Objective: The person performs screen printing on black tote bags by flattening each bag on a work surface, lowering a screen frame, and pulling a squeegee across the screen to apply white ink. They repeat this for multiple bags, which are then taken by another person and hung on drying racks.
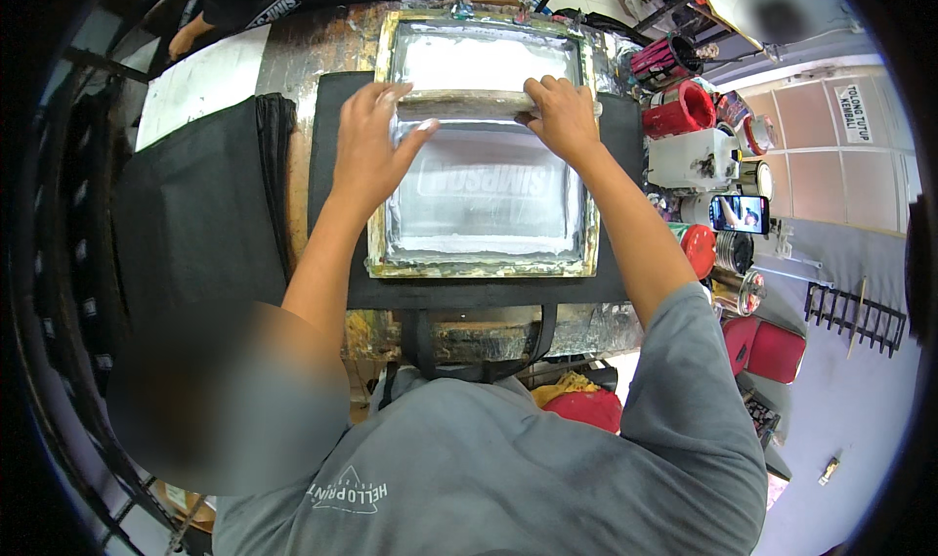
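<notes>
Wooden squeegee point(464, 105) sits in curled right hand point(564, 118), left hand point(376, 146) splayed.

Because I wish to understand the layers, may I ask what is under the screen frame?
A black bag lies under the frame; its edges show left, right and nearest the person, where its straps hang out. The bag's middle is covered.

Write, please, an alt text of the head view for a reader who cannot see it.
A person's right hand grips a wooden bar across a framed screen, the left hand at the bar's left end. The screen lies on a black bag; folded black fabric lies at left, containers at right.
</notes>
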### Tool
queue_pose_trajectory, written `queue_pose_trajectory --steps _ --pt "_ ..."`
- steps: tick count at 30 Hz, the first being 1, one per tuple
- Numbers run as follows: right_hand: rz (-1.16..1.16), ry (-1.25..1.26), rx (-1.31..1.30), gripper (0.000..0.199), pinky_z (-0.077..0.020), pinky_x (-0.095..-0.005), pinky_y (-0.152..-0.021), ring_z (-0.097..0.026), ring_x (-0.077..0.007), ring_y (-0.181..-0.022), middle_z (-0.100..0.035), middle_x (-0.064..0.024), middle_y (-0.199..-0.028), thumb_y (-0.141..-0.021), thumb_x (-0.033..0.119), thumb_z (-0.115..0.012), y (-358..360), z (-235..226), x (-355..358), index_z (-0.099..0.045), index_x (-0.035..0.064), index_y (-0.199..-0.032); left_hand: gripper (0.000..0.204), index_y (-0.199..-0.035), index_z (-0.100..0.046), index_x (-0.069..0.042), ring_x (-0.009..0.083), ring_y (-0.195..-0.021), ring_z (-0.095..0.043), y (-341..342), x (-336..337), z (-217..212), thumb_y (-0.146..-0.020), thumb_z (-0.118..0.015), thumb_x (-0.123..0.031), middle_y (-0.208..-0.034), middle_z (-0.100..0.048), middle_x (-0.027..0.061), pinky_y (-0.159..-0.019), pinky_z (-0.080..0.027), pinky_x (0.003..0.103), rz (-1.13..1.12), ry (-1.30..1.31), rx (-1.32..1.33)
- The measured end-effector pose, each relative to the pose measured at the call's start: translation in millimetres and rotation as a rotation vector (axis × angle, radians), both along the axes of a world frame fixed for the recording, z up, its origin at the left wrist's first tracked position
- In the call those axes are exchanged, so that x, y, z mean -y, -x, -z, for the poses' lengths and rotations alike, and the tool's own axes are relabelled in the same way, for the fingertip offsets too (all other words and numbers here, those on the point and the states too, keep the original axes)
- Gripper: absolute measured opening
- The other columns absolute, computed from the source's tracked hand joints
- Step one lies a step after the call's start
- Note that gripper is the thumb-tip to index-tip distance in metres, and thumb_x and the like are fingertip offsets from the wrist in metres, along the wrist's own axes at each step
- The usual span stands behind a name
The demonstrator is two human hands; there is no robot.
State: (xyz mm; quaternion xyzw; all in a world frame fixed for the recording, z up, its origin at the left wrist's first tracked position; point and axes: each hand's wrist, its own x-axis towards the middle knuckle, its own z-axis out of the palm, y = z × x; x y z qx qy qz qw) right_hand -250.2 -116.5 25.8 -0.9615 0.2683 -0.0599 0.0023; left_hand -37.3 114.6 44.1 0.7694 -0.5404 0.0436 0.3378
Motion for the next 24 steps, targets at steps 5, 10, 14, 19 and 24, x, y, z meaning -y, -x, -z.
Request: queue_pose_trajectory --steps 5,10,14,19,24 --pt "0.035 0.0 -0.006 0.04 -0.0426 -0.049 -0.086 -0.064 -0.0279 -0.104 -0.067 -0.0044 -0.104 -0.082 0.03 -0.088 -3.3 9.9 -6.1 -0.066 0.0161 -0.112 0.065 -0.146 -0.063 -0.007 0.0325 -0.131 -0.054 -5.6 34.6 23.0 -0.1 -0.07 -0.052 -0.135 -0.063 0.0154 -0.111 -0.042 0.05 0.06 -0.247 0.113" --pt "0.042 0.024 -0.026 0.04 -0.0435 -0.0485 -0.087 -0.064 -0.0272 -0.105 -0.066 -0.0041 -0.103 -0.082 0.03 -0.088 -0.9 16.1 -11.4 -0.066 0.0162 -0.113 0.064 -0.139 -0.067 -0.006 0.0323 -0.126 -0.058 -5.4 42.2 32.7 -0.099 -0.069 -0.056 -0.13 -0.066 0.0161 -0.109 -0.042 0.049 0.065 -0.467 -0.019" --pt "0.037 0.041 -0.038 0.042 -0.0445 -0.0463 -0.086 -0.064 -0.027 -0.104 -0.066 -0.0039 -0.104 -0.081 0.029 -0.088 1.7 22.4 -12.3 -0.065 0.0161 -0.113 0.059 -0.122 -0.071 -0.002 0.0336 -0.114 -0.063 0.2 51.9 33.9 -0.098 -0.069 -0.056 -0.116 -0.07 0.0143 -0.103 -0.046 0.05 0.084 -0.49 0.126" --pt "0.003 0.064 -0.008 0.042 -0.045 -0.0448 -0.085 -0.064 -0.0271 -0.104 -0.066 -0.0038 -0.105 -0.081 0.027 -0.088 4.5 26.2 -10.4 -0.065 0.0163 -0.114 0.048 -0.11 -0.072 -0.001 0.0353 -0.103 -0.066 3.7 61.1 35.2 -0.095 -0.076 -0.047 -0.107 -0.072 0.0158 -0.095 -0.053 0.048 0.104 -0.428 0.1" --pt "-0.011 0.074 -0.052 0.042 -0.0465 -0.0449 -0.085 -0.064 -0.0275 -0.103 -0.066 -0.0038 -0.104 -0.08 0.027 -0.089 2.4 22.1 -5.7 -0.065 0.0163 -0.113 0.044 -0.12 -0.07 -0.002 0.0354 -0.111 -0.065 -2.1 59.1 36.4 -0.097 -0.074 -0.04 -0.114 -0.071 0.0152 -0.099 -0.053 0.048 0.133 -0.467 0.041"
